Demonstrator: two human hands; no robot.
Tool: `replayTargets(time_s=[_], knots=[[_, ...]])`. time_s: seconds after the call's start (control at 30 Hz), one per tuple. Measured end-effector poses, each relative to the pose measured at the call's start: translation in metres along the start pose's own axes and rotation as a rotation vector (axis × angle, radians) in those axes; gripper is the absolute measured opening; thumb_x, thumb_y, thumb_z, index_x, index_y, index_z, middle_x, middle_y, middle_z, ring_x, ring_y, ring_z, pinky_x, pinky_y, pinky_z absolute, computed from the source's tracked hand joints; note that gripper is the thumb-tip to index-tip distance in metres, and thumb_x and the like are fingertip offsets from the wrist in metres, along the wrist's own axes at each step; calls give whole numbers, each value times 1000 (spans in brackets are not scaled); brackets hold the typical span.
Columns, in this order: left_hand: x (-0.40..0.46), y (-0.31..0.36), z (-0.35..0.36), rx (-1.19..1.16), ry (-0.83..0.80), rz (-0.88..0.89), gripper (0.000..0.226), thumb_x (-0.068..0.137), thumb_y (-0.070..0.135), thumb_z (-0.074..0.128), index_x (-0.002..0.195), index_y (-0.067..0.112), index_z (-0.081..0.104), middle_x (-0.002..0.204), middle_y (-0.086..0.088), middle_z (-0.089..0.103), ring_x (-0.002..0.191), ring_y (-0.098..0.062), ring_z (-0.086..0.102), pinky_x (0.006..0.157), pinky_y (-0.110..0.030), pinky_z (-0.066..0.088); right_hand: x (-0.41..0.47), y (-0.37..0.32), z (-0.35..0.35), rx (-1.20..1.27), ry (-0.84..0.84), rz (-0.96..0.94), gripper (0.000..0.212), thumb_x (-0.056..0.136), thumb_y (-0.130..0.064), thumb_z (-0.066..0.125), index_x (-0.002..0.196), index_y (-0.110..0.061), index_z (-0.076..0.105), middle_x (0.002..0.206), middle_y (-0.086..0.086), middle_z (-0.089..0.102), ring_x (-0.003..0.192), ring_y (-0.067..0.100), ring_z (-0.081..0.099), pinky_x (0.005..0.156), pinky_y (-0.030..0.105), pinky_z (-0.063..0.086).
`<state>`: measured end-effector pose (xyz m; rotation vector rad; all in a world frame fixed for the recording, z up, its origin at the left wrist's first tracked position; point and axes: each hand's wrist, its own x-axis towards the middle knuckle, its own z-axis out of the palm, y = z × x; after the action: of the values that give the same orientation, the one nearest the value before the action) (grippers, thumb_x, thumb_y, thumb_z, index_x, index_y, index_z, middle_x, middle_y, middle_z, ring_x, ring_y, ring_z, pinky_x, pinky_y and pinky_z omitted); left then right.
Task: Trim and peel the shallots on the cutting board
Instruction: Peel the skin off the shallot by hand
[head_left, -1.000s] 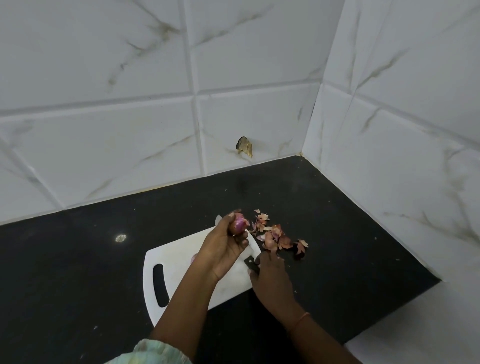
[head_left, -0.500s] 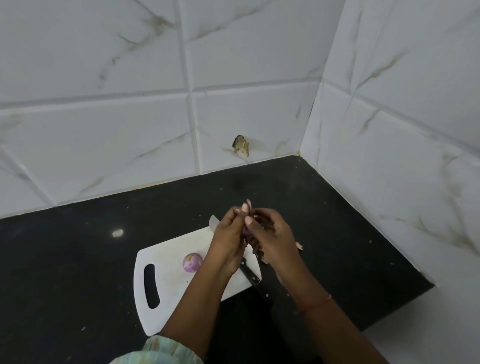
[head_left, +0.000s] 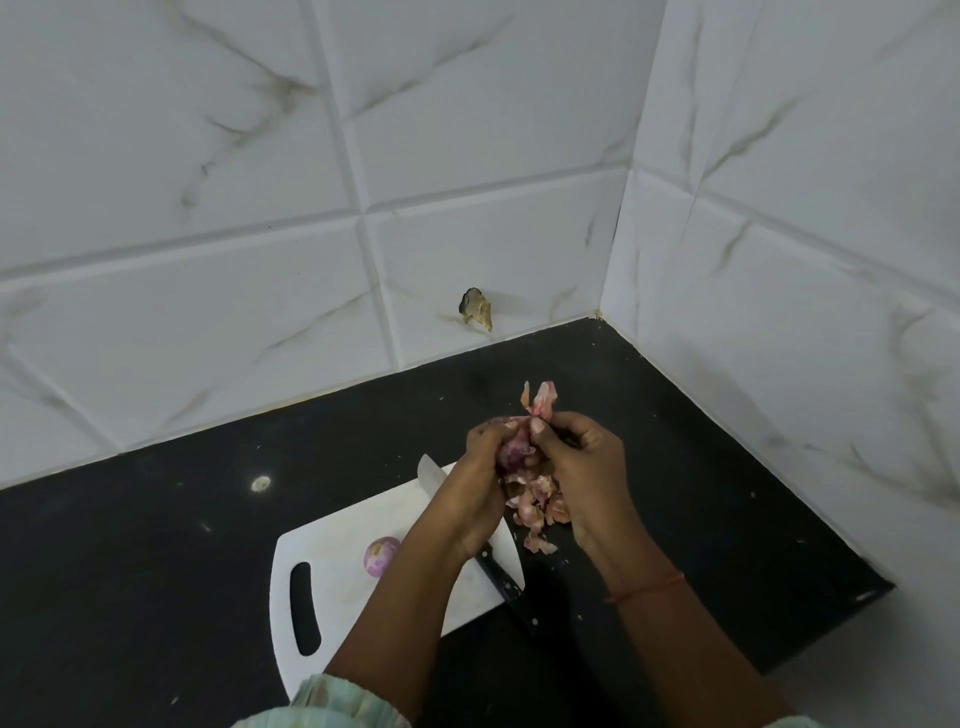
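Purple-pink shallot (head_left: 511, 451) sits raised above the far right corner of the cutting board (head_left: 343, 525), cupped in the left hand (head_left: 480, 486) whose fingers curl round it from the left; right hand (head_left: 582, 467) closes in from the right, thumb and fingertips pinching a strip of papery skin (head_left: 540, 404) that sticks up and away past the shallot's top, toward the wall. Long axis of shallot looks roughly vertical, though mostly hidden by fingers, so can't be sure. Key relation: loose skin end is above and slightly right of the bulb, right hand is the nearer one to it, so the coming peel probably pulls up and right while left hand anchors. Second shallot (head_left: 381, 556), already peeled by the look, lies on the board near its middle, just left of the left wrist. Knife (head_left: 467, 535) lies along the board's right side, tip toward the wall, black handle hanging past the near right edge, untouched, partly under the left forearm. Peel pile (head_left: 535, 506) on the black counter (head_left: 156, 545) just right of the board, below both hands. Open counter right of the board for dropping skin; corner walls well apart from hands
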<state>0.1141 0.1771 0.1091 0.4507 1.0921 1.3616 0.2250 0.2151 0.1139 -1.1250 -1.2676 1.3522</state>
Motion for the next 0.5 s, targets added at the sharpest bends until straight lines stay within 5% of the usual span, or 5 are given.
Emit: replayTargets(time_s=[0.13, 0.27, 0.5], knots=[[1, 6, -7, -114, 12, -43, 38, 103, 27, 39, 120, 3, 63, 107, -20, 67, 89, -21, 66, 85, -32, 51, 6, 3, 0, 232, -32, 122, 7, 89, -10, 67, 91, -11, 74, 79, 12, 73, 70, 20, 69, 73, 37, 59], [3, 6, -15, -226, 72, -59, 29, 102, 20, 43, 112, 3, 64, 100, -19, 73, 86, -24, 71, 79, -34, 58, 10, 4, -2, 469, 71, 194, 7, 90, -3, 61, 91, -3, 69, 75, 10, 72, 64, 15, 69, 65, 26, 60], [9, 1, -20, -357, 66, -151, 36, 101, 23, 44, 124, -1, 56, 123, -25, 63, 112, -38, 64, 101, -44, 50, 15, 25, -17, 260, 179, 104, 16, 94, -5, 59, 107, -1, 67, 96, 15, 73, 82, 22, 74, 74, 28, 61]])
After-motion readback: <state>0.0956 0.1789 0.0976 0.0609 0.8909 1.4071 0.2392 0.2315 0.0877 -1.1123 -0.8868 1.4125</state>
